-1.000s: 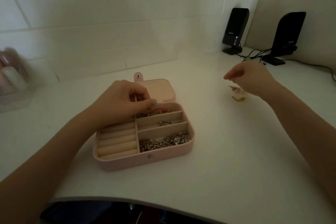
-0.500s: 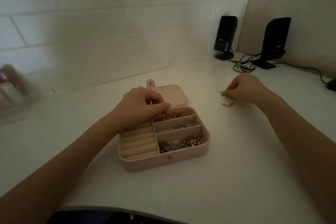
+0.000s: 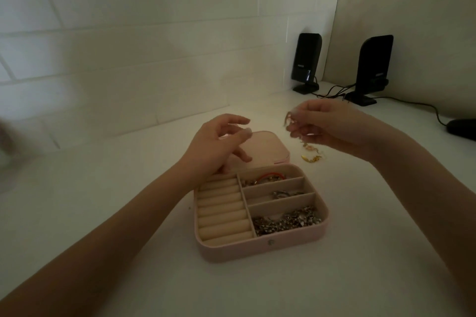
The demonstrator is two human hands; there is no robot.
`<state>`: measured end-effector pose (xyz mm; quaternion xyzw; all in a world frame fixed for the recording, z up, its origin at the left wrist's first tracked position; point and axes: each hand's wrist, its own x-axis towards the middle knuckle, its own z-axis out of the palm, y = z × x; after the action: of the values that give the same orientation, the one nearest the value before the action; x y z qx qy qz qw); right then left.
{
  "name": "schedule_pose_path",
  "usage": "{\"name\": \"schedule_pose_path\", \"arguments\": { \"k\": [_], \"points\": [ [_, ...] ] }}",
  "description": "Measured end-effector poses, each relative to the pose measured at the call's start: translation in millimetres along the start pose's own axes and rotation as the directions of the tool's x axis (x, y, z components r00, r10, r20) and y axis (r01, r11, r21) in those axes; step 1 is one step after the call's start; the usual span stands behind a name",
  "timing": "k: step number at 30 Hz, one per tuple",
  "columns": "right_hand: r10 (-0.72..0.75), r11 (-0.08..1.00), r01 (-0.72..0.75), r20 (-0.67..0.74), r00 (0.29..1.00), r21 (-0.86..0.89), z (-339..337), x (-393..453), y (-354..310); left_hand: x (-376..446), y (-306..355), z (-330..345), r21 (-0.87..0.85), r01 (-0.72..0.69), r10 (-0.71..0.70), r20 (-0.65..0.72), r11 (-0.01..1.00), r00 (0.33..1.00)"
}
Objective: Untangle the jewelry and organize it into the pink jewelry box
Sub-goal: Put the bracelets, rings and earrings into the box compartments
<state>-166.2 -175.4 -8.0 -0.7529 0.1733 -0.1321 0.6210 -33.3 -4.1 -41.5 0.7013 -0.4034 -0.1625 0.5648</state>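
Pinching a small tangled gold chain, my right hand is holding it above the white table.
My left hand is hovering, grip loosely spread, over the open pink jewelry box.

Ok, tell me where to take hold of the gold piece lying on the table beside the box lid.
Pinch the gold piece from straight above, probably across its narrow middle. It lies flat and thin on the white table, so no side gives an edge. The right hand, nearest, already holds another small piece; the left hand looks free.
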Motion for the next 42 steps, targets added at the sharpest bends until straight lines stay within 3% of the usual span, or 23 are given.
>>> {"name": "schedule_pose_path", "arguments": {
  "k": [5, 12, 16, 21, 26, 33, 42],
  "points": [
    [-0.034, 0.999, 0.038, 0.171, 0.985, -0.021, 26.2, -9.5, -4.8, -8.4, 10.8, 5.9, -0.072, 0.011, -0.005, 0.088, 0.997, 0.996],
    [-0.111, 0.985, 0.123, 0.095, 0.989, -0.121, 39.1, -17.3, -4.6, -20.0, 11.4, 7.1, -0.088, -0.027, 0.035, 0.093, 0.996, 0.995],
    [-0.042, 0.999, 0.040, 0.086, 0.995, 0.022, 41.7, -16.3, -3.4, -21.6, 10.3, 6.1, -0.122, -0.052, 0.061, 0.072, 0.991, 0.996],
    [0.014, 0.972, -0.065, 0.221, 0.975, 0.224, 43.0, -17.9, -3.9, -24.8, 10.5, 0.9, -0.205, 0.005, 0.006, 0.055, 0.979, 0.998],
    [-0.001, 0.967, -0.081, 0.322, 0.947, 0.242, 41.5, -21.2, -5.6, -24.6, 11.4, -3.2, -0.208, 0.022, -0.018, 0.021, 0.978, 1.000],
    [-0.096, 0.992, 0.076, 0.215, 0.972, 0.099, 42.3, -23.3, -4.5, -24.6, 10.2, -4.0, -0.231, 0.050, -0.042, 0.039, 0.972, 0.998],
    [-0.210, 0.977, 0.207, 0.079, 0.975, 0.045, 49.8, -22.6, -0.9, -26.9, 12.2, -2.0, -0.191, 0.114, -0.087, 0.148, 0.975, 0.985]
  ]
}}
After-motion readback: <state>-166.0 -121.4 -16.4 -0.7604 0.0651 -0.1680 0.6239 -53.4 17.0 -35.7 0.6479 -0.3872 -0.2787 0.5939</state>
